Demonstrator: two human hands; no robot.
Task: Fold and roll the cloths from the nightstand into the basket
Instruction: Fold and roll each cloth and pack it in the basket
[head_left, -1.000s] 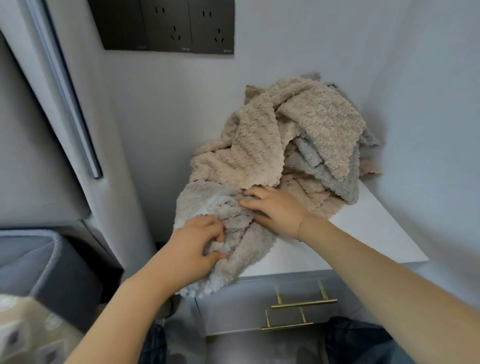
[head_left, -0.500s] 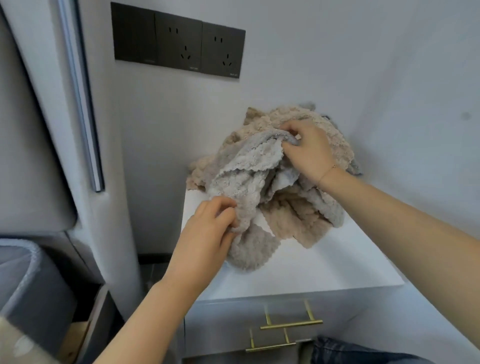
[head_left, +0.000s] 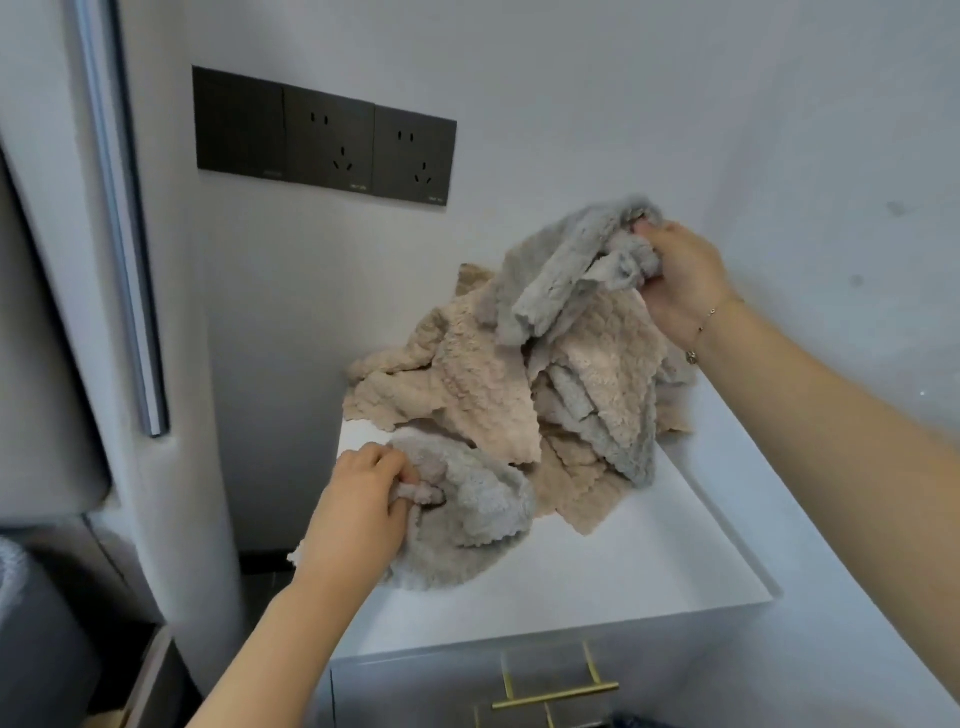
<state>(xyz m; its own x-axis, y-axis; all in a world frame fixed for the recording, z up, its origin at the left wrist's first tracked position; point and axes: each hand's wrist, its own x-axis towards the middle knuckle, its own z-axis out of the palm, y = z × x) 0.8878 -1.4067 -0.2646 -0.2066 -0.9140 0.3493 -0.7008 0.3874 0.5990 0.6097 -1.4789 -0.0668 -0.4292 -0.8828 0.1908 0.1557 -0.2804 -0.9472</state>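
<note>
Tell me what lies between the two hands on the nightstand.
In the head view, the heap of beige and grey cloths fills the stretch between the left hand and the right hand, each gripping a grey cloth.

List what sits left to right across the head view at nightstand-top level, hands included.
left hand gripping a grey cloth → beige cloth in the pile → lifted grey cloth → right hand gripping it, all over the white nightstand.
</note>
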